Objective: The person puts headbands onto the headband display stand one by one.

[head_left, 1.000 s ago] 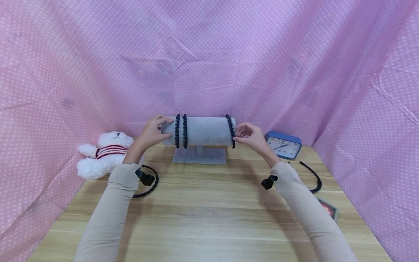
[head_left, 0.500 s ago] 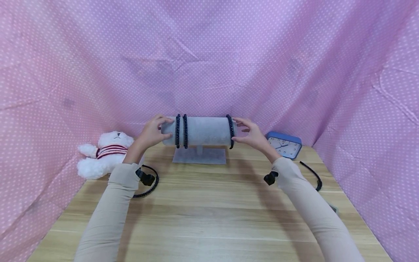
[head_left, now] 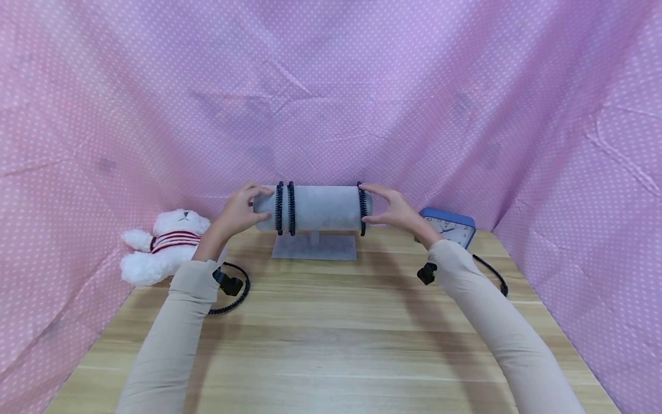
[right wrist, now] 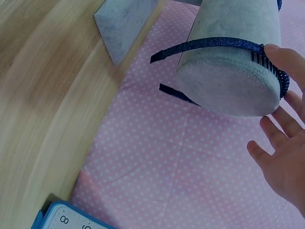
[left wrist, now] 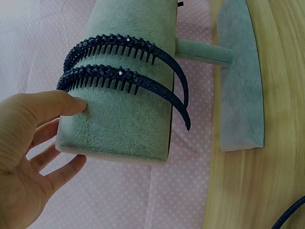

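A grey velvet roll stand (head_left: 326, 207) stands at the back of the table, its roll lying sideways on a post. Two dark beaded, toothed headbands sit near its left end, the outer headband (left wrist: 109, 78) just ahead of the inner headband (left wrist: 114, 45). My left hand (head_left: 240, 207) holds the roll's left end, thumb on the near side. Close to the right end a third headband (right wrist: 214, 43) goes round the roll, its two tips sticking out below. My right hand (head_left: 394, 208) spans this headband, thumb and index fingertip at its band.
A white plush bear (head_left: 178, 244) in a striped top lies at the left, next to another headband (head_left: 243, 293). On the right are a blue clock (head_left: 449, 218), partly behind my wrist, and a dark curved band (head_left: 491, 270). Pink dotted cloth (head_left: 331, 115) hangs behind and around.
My right hand has gone from bunched fingertips at the right headband's lower part to thumb and index spread across it. That headband has straightened and slid slightly left. My left hand stays put.
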A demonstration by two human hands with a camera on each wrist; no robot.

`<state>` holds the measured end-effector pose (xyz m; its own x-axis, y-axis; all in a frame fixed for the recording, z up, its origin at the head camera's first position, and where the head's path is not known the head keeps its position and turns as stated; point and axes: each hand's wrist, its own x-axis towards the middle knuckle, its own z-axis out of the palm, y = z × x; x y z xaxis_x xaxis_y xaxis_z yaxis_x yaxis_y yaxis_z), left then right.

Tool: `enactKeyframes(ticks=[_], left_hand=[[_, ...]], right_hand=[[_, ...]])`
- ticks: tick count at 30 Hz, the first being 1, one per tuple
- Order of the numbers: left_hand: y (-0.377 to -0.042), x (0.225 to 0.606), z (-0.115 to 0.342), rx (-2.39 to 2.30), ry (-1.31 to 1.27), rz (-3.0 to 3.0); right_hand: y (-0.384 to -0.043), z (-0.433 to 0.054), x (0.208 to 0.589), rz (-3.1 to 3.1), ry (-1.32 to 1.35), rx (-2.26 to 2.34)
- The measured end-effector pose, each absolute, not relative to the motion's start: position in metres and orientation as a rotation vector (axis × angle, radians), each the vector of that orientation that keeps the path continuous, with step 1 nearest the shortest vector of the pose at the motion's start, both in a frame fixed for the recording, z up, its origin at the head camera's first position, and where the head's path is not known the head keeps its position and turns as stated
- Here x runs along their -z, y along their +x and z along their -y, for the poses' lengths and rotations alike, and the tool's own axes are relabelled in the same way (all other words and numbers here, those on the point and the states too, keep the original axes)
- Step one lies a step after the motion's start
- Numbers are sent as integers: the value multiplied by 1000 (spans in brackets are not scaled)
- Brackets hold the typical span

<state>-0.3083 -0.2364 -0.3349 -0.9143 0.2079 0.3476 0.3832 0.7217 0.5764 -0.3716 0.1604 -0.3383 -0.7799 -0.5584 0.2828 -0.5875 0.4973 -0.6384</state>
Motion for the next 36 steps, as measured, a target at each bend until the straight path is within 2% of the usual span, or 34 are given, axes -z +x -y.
enactKeyframes(ticks=[7, 36], left_hand=[[-308, 335, 237, 973, -480, 2663], [-304, 347, 237, 715, -566, 2522]], right_hand=[[-370, -155, 338, 2717, 970, -1166], [-368, -113, 337, 2669, 1039, -949]])
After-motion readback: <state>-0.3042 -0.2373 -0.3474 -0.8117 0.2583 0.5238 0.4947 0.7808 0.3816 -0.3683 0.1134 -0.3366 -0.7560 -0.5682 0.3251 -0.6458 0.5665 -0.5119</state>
